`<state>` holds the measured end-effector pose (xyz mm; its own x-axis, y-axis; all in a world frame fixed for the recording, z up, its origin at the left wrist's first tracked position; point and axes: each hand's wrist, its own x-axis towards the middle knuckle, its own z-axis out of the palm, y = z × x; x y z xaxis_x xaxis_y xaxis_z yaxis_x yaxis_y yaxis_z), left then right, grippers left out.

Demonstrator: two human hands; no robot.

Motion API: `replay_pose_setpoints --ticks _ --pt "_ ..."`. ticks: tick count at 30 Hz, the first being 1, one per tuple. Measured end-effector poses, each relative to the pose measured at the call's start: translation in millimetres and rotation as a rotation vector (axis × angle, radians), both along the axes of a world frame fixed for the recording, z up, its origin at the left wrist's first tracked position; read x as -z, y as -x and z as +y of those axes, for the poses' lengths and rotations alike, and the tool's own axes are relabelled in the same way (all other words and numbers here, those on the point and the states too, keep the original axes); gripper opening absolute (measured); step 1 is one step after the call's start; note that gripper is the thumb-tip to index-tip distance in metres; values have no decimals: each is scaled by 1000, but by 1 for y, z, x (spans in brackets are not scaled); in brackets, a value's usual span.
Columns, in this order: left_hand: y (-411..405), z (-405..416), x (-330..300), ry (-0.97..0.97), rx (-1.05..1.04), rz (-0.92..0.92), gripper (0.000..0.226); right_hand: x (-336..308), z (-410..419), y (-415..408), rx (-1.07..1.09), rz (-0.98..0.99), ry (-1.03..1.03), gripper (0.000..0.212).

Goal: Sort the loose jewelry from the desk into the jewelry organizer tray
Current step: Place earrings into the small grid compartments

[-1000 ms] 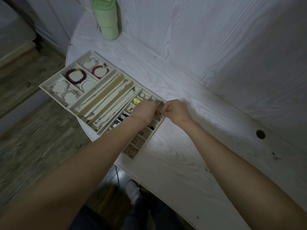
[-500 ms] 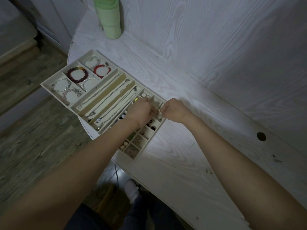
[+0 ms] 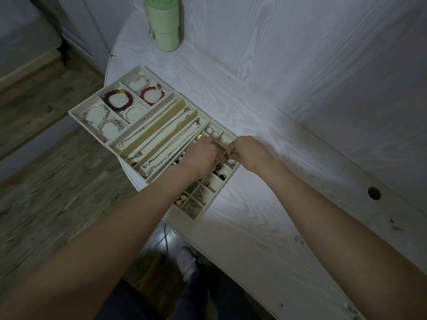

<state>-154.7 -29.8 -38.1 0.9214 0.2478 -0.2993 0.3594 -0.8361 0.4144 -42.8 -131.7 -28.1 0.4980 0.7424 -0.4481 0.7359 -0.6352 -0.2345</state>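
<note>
The cream jewelry organizer tray (image 3: 76,113) lies at the desk's left edge, with bead bracelets (image 3: 118,100) in its far cells, chain necklaces (image 3: 161,131) in the long slots and small pieces in the little cells. My left hand (image 3: 200,155) hovers over the small cells, fingers curled; what they hold is hidden. My right hand (image 3: 248,151) is beside it at the tray's right rim, fingertips pinching something small and thin. A shiny silver piece (image 3: 231,161) lies just under it. A small loose ring (image 3: 299,239) lies on the desk.
A green tumbler (image 3: 164,24) stands at the desk's far end. The white wood-grain desk (image 3: 288,112) has a round cable hole (image 3: 374,193) at right and small specks (image 3: 394,224) near it. Wood floor and a white shoe (image 3: 186,262) show below the desk edge.
Both hands have stayed together over the small cells, sinking slightly toward the tray. The view has shifted a little.
</note>
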Motion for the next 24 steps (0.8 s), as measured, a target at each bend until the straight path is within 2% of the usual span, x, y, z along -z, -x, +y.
replay_pose_setpoints --ticks 2,5,9,17,24 --pt "1 0 1 11 3 4 42 0 -4 1 13 20 -49 25" --pt "1 1 1 3 3 4 41 -4 -14 3 142 82 -211 20" --pt "3 2 1 3 7 7 42 -7 -34 8 228 14 -322 25" --pt "4 -1 -4 -51 55 29 48 1 -40 22 21 -59 -162 35" --pt "4 -5 -3 -26 67 48 48 -6 -40 24 16 -122 -79 34"
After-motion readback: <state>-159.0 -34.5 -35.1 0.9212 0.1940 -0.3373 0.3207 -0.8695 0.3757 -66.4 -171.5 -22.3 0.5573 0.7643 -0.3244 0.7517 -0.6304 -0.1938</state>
